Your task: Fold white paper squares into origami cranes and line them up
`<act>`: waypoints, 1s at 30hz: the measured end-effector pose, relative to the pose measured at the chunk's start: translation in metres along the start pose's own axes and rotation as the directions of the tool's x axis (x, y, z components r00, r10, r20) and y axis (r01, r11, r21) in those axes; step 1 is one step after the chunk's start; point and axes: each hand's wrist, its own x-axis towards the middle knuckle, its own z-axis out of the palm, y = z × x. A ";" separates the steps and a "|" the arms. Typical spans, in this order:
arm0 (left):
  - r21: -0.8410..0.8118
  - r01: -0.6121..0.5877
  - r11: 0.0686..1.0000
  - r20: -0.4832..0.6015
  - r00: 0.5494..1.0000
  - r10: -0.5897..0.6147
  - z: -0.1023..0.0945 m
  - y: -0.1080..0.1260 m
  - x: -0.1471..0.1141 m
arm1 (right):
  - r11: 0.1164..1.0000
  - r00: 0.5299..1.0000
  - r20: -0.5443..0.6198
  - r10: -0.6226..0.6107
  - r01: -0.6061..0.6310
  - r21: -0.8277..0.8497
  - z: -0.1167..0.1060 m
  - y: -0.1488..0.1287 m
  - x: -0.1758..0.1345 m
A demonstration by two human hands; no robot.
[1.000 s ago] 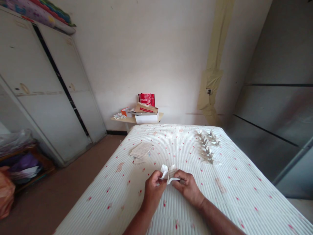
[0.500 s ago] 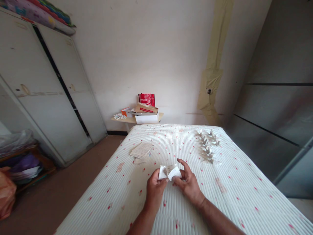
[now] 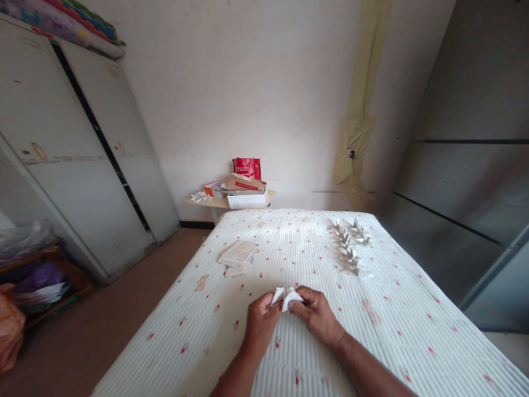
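The bed, ribbed and red-flecked, fills the floor before a pale wall, a wardrobe off left. Above its near middle, left hand and right hand each pinch nearly closed on a folded paper, its long axis crosswise, middle crease pointing toward the wall.
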 end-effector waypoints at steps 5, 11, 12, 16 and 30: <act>0.107 -0.063 0.992 0.015 0.998 0.062 -0.001 -0.008 0.001 | 0.996 0.998 0.021 -0.061 0.062 -0.056 0.000 -0.001 0.000; 0.155 -0.088 0.984 0.041 0.996 0.082 -0.003 -0.005 0.000 | 0.990 0.992 0.044 -0.118 0.121 -0.076 -0.002 -0.002 0.001; 0.153 -0.085 0.985 0.043 0.996 0.079 -0.003 -0.005 -0.001 | 0.989 0.991 0.044 -0.123 0.126 -0.079 -0.002 -0.001 0.001; 0.129 -0.070 0.989 0.044 0.997 0.065 -0.002 -0.004 -0.001 | 0.991 0.995 0.039 -0.095 0.098 -0.087 -0.002 0.002 0.001; -0.072 0.068 0.995 0.206 0.977 -0.052 -0.005 0.009 -0.001 | 0.997 0.998 0.029 0.064 -0.065 0.035 0.003 0.007 0.001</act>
